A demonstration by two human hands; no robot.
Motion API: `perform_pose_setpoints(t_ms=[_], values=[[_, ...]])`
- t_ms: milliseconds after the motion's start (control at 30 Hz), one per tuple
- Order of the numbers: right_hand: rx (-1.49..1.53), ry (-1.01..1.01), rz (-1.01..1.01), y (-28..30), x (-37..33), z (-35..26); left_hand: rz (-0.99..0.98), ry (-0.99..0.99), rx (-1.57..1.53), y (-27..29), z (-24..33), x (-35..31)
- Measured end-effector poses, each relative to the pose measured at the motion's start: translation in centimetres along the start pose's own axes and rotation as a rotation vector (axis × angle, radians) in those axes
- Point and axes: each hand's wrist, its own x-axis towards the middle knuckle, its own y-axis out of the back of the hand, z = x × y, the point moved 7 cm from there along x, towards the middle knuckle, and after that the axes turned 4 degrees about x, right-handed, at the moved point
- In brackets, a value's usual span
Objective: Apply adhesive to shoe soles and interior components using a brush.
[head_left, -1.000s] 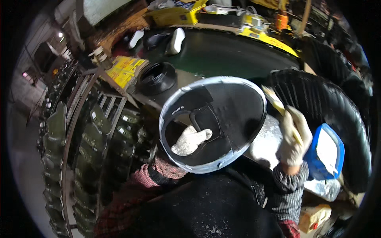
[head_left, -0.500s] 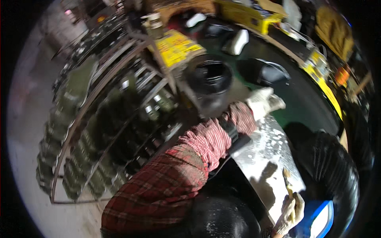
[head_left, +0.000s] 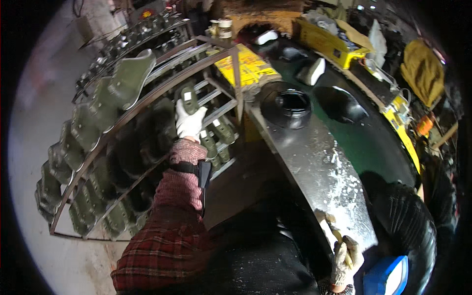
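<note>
The left hand [head_left: 190, 121], in a white glove, grips a green boot [head_left: 187, 98] at the rack [head_left: 237, 78]. The right hand [head_left: 347, 256] is closed on a brush [head_left: 337, 233] over the worktop's [head_left: 314, 152] near end, with a blue tub [head_left: 375, 276] just beside it.

Dim room, patchy light, strong fisheye bend.
Glare whitens the near end of the metal worktop [head_left: 307, 152], and shine streaks the black plastic [head_left: 403, 216] at right. Left, deep shadow fills the rack [head_left: 147, 101], against which the gloved left hand [head_left: 190, 120] looks bright. Edges curve, the rim falls to black, and far details are soft.
</note>
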Motion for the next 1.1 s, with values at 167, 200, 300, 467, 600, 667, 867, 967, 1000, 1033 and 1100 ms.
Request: perform_pose_setpoints(t_ms=[167, 200, 300, 467, 600, 667, 867, 967, 1000, 1033, 1100], values=[[-0.160, 0.074, 0.030, 1.5, -2.0, -2.2, -0.493, 0.093, -1.143, -1.0, -5.2, 1.3], [-0.228, 0.063, 0.093, 2.8, -3.0, -0.6, -0.856, 0.799, -1.784, -3.0, -1.7, -2.1], [-0.279, 0.117, 0.277, 6.2, -3.0, -1.4, -0.762, 0.715, -1.839, 2.5, 1.7, -10.5], [-0.123, 0.315, 0.948, 19.4, -6.0, -6.2, -1.247, 0.595, -1.594, 3.0, 5.6, -17.7], [-0.318, -0.058, 1.027, 27.7, -10.1, -5.3, -1.732, 0.708, -1.562, -0.5, 12.3, -25.7], [-0.321, 0.000, 1.019, 29.4, -11.2, -4.4, -1.817, 1.060, -1.449, -1.8, 14.9, -30.5], [-0.309, -0.192, 0.857, 30.9, -12.0, -0.2, -1.690, 1.157, -1.084, -4.1, 11.3, -37.1], [-0.143, -0.110, 1.003, 31.5, -15.0, -1.3, -1.627, 1.338, -1.045, -2.8, 6.9, -36.5], [-0.133, -0.065, 0.998, 31.5, -15.4, -1.4, -1.852, 1.309, -0.945, -0.5, 8.9, -37.6], [-0.115, -0.052, 1.005, 30.3, -14.8, -2.4, -1.983, 1.302, -0.974, -0.1, 9.4, -38.5], [-0.042, 0.009, 0.949, 26.3, -13.1, -5.1, -2.101, 1.419, -0.954, -1.0, 10.1, -39.5]])
